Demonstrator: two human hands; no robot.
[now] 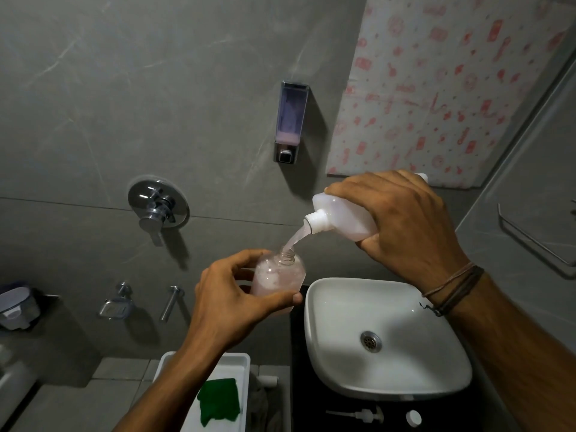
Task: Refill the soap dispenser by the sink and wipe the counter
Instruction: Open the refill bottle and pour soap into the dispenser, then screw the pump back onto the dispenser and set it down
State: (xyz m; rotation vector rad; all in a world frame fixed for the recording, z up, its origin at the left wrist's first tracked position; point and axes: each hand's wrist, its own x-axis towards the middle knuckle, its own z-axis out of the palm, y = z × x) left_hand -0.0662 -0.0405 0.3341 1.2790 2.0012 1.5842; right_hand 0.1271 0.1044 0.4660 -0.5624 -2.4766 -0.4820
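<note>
My left hand [230,294] is closed around the clear bottle [277,283], held upright, just left of the sink [386,338]. My right hand [402,219] grips the white refill bottle [339,216], tipped above the sink's rear edge; a pale stream runs into the clear bottle's neck. The pump [358,414] and a white cap [414,417] lie on the dark counter [299,369] in front of the sink. A green cloth [219,400] sits in a white tray [243,363] to the sink's left.

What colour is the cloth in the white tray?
Green. The cloth lies in the tray at lower left of the head view.
</note>
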